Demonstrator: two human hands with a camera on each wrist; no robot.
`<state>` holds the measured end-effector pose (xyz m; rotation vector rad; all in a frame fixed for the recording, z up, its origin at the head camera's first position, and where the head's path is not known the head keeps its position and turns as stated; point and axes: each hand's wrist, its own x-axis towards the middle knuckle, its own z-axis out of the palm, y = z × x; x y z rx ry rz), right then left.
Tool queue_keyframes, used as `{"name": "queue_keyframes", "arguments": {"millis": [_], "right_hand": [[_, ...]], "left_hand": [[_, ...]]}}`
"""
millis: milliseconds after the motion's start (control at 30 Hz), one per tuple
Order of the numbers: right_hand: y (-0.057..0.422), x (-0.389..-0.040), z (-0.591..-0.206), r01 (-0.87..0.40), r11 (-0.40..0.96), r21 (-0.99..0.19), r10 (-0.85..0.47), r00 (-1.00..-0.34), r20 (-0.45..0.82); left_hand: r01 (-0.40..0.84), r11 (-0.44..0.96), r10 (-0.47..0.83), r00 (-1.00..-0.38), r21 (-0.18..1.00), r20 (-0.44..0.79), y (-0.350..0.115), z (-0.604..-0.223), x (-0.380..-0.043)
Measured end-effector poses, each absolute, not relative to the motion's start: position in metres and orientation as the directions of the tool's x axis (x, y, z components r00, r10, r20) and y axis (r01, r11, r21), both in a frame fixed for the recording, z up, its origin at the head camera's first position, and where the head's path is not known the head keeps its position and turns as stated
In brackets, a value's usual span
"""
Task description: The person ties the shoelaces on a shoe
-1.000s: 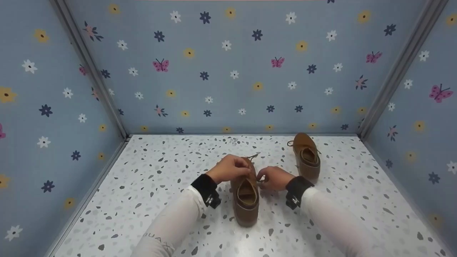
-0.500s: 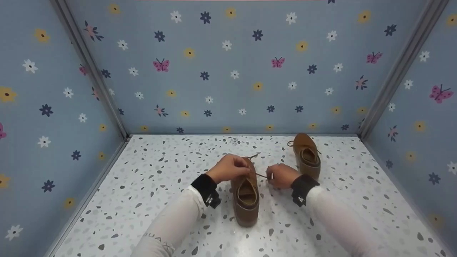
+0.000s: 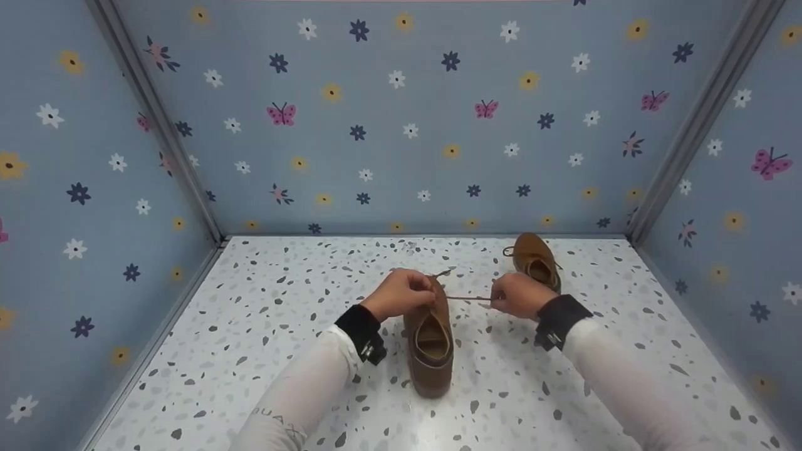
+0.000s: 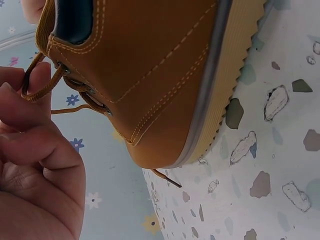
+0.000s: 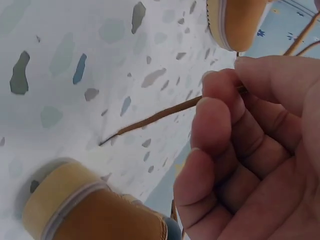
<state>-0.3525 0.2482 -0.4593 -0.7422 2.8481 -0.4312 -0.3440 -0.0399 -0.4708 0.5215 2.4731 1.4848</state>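
Note:
A brown lace-up shoe (image 3: pixel 432 376) stands on the floor in front of me, toe toward the back wall. My left hand (image 3: pixel 400 294) is over its lacing; the left wrist view has its fingers pinching a loop of shoelace (image 4: pixel 42 92) by the eyelets. Out to the right, my right hand (image 3: pixel 521 294) pinches the shoelace (image 3: pixel 467 298), which runs taut from the shoe. Past those fingertips the lace's free end (image 5: pixel 160 116) sticks out in the right wrist view. Another lace end (image 3: pixel 443 273) lies by the toe.
A matching brown shoe (image 3: pixel 531 245) stands near the back wall, partly hidden behind my right hand. Its lace makes a loop at the side. Blue flowered panels (image 3: pixel 376 125) enclose the speckled white floor (image 3: pixel 301 300) at the back and both sides.
My right hand has moved rightward and slightly away from me, drawing the lace out straight from the shoe. My left hand and the shoe have stayed in place.

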Motion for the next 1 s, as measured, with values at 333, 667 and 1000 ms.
{"name": "queue_keyframes", "arguments": {"millis": [333, 667, 1000], "right_hand": [[0.263, -0.349, -0.44, -0.298, 0.868, -0.398, -0.405, -0.888, -0.219], [0.285, -0.356, -0.431, -0.358, 0.722, -0.592, -0.5, -0.861, -0.089], [0.27, -0.344, -0.43, -0.079, 0.297, -0.952, -0.466, -0.882, -0.072]], "left_hand": [[0.221, 0.439, 0.398, -0.917, 0.871, 0.033, -0.042, -0.473, -0.345], [0.23, 0.433, 0.403, -0.914, 0.872, 0.041, -0.046, -0.474, -0.346], [0.226, 0.448, 0.394, -0.918, 0.865, 0.036, -0.05, -0.47, -0.343]]}}
